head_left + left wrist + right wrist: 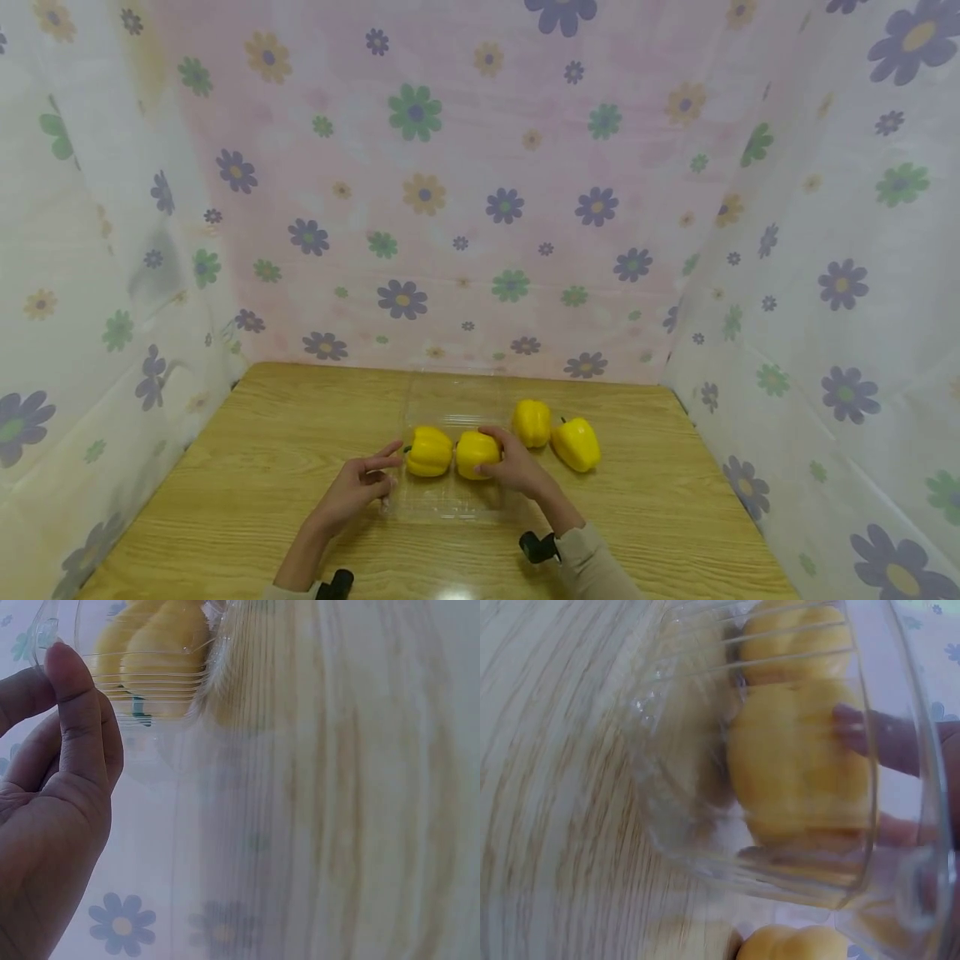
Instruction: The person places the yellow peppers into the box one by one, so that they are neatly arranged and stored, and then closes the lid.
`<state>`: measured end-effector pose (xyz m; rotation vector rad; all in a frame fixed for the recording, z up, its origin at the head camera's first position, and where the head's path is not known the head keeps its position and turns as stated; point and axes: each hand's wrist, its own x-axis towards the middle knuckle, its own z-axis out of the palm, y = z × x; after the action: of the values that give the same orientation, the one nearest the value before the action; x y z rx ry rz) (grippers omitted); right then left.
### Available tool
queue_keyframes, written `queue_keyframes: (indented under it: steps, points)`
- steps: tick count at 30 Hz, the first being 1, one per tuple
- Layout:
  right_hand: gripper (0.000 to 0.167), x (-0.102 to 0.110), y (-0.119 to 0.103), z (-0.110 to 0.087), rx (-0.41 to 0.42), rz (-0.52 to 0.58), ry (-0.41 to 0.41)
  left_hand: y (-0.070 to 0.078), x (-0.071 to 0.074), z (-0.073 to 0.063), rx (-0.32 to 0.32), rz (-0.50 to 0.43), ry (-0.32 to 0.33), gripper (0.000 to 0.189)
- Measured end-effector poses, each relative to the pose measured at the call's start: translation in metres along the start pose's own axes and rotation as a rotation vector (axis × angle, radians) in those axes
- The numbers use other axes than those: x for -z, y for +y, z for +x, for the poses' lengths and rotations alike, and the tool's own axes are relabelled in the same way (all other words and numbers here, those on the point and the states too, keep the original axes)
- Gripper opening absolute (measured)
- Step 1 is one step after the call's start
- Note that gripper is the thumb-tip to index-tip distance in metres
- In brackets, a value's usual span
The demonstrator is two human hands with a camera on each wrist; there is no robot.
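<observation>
A clear plastic clamshell container (450, 506) lies open on the table with its lid (455, 392) folded back. Two yellow bell peppers sit side by side in it; the left pepper (429, 452) has its green stem facing left. My right hand (520, 467) reaches over the container's right wall and grips the other pepper (476, 455), fingers on its far side and thumb on the near side. Through the clear wall, the right wrist view shows that pepper (780, 757) between the fingers. My left hand (356, 490) pinches the container's left rim, thumb tip (66, 664) right at the edge.
Two more yellow bell peppers lie on the wood-grain table (300, 417) to the right of the container: one upright pepper (532, 423) close by the lid and one tilted pepper (576, 444) beside it. Flower-patterned curtains (450, 208) enclose the back and both sides.
</observation>
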<state>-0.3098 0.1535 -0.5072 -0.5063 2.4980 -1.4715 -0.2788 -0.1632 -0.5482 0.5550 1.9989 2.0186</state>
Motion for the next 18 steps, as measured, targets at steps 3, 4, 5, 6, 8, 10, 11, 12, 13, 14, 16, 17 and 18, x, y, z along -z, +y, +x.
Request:
queue_keyframes:
  steps: [3, 4, 5, 6, 8, 10, 11, 12, 13, 14, 16, 17, 18]
  points:
    - [0.066, -0.0007, -0.0023, 0.0006, -0.002, -0.002, 0.008, 0.0003, 0.0005, 0.0003, -0.004, -0.001, -0.006, 0.047]
    - [0.065, -0.0010, -0.0024, 0.0002, -0.002, -0.004, 0.010, 0.0001, 0.0003, 0.0002, -0.004, -0.003, -0.008, 0.047]
    - [0.066, -0.0012, -0.0025, -0.0002, -0.003, -0.006, 0.011, -0.0001, 0.0001, 0.0001, -0.005, -0.005, -0.009, 0.047]
    - [0.065, -0.0015, -0.0023, -0.0005, -0.007, -0.004, 0.011, -0.0001, -0.0001, 0.0000, -0.005, -0.006, -0.009, 0.047]
    - [0.065, -0.0014, -0.0021, -0.0006, -0.006, -0.007, 0.010, 0.0003, -0.0004, 0.0000, -0.005, -0.007, -0.006, 0.047]
    - [0.066, -0.0012, -0.0013, 0.0003, 0.000, -0.006, 0.008, 0.0016, -0.0005, -0.0002, -0.005, -0.008, -0.003, 0.047]
    - [0.066, -0.0009, -0.0007, 0.0009, 0.003, -0.007, 0.005, 0.0018, -0.0003, 0.0000, -0.004, -0.011, -0.001, 0.047]
    - [0.066, -0.0004, 0.0003, 0.0015, 0.005, -0.008, 0.003, 0.0020, -0.0002, 0.0001, -0.003, -0.010, -0.001, 0.047]
    - [0.067, 0.0002, 0.0015, 0.0021, 0.008, -0.013, 0.001, 0.0024, -0.0002, 0.0002, -0.002, -0.011, 0.000, 0.047]
    - [0.067, 0.0007, 0.0023, 0.0026, 0.010, -0.013, 0.000, 0.0026, -0.0001, 0.0002, -0.003, -0.013, -0.002, 0.047]
    - [0.068, 0.0013, 0.0044, 0.0036, 0.009, -0.016, -0.003, 0.0023, 0.0004, 0.0003, -0.003, -0.014, -0.003, 0.048]
    - [0.069, 0.0014, 0.0051, 0.0039, 0.008, -0.015, -0.002, 0.0022, 0.0005, 0.0002, -0.004, -0.013, -0.003, 0.048]
    - [0.068, 0.0012, 0.0053, 0.0041, 0.007, -0.016, -0.001, 0.0023, 0.0005, 0.0000, -0.005, -0.011, -0.003, 0.048]
